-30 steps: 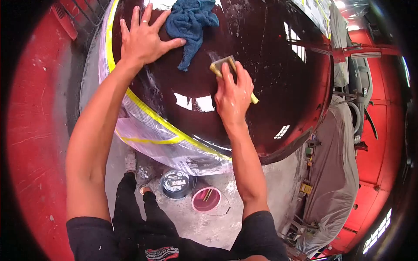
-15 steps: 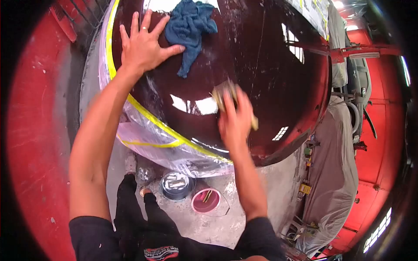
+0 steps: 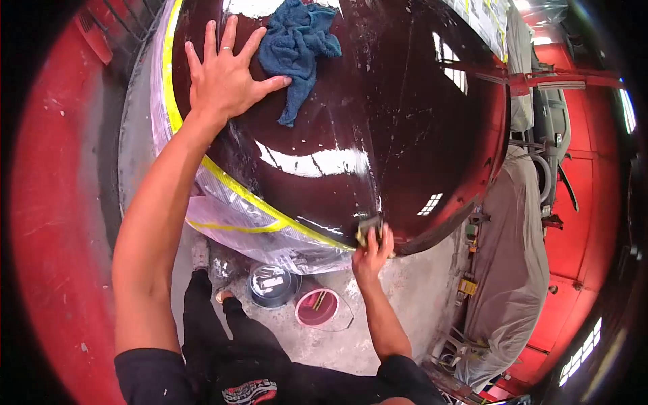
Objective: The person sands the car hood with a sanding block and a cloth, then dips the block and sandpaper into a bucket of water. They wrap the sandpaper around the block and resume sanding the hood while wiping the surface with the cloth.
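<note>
Leftward, the left hand (image 3: 225, 84), grip spread flat, remains on the glossy dark panel (image 3: 432, 135) by a blue cloth (image 3: 297, 50); buckets (image 3: 316, 316) stand below. The right hand (image 3: 372, 255), gripping a block (image 3: 369, 225), has shifted to the panel's near edge; grey sheeting (image 3: 506, 290) and a red wall (image 3: 577, 216) follow.

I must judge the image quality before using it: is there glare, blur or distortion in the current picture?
Head view: white reflections glare on the glossy dark-maroon curved panel; head view: the right hand seems slightly blurred, while the crumpled blue cloth looks fairly sharp; head view: strong wide-angle distortion, with black corners.
</note>
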Motion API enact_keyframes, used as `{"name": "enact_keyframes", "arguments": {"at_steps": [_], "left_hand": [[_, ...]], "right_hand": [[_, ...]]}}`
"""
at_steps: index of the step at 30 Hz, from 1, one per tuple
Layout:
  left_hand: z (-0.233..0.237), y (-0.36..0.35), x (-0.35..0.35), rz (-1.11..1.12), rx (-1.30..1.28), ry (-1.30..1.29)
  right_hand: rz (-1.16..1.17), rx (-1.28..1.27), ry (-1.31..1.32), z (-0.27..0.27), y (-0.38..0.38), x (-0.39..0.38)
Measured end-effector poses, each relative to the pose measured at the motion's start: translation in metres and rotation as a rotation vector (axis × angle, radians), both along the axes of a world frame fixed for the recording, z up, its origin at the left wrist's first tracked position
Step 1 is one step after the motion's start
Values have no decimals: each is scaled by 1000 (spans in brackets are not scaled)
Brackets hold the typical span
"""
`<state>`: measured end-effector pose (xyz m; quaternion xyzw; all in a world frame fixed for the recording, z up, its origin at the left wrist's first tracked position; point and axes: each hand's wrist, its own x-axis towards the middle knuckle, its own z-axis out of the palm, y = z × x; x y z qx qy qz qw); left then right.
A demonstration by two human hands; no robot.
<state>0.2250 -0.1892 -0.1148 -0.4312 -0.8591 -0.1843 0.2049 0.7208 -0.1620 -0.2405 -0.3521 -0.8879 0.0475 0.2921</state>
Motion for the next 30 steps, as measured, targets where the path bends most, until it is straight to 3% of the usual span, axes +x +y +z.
{"name": "enact_keyframes", "arguments": {"at_steps": [2,6,9,13,18,19,20,22,24,25,30], "left_hand": [[0,2,1,-5,30,16],[0,2,0,-11,18,38],[1,1,-1,6,8,52],[3,1,1,4,9,20],[6,2,0,28,-51,31],[16,0,4,-8,29,103],[25,-4,11,16,-112,-176],[34,-7,20,18,-91,-161],[9,0,5,21,-68,-46],[6,3,2,31,-45,76],[-7,1,-5,-25,35,106]], "right_hand": [[84,150,39,39,-2,-37],[91,229,-62,129,57,-216],[120,200,-74,124,45,-184],[53,208,-51,15,-12,-8],[119,113,-123,126,29,-181],[115,105,-131,122,26,-170],[150,128,-78,118,26,-161],[118,127,-71,100,14,-118],[59,144,-68,61,-5,-55],[51,151,-68,70,-2,-65],[107,156,3,115,35,-168]]}}
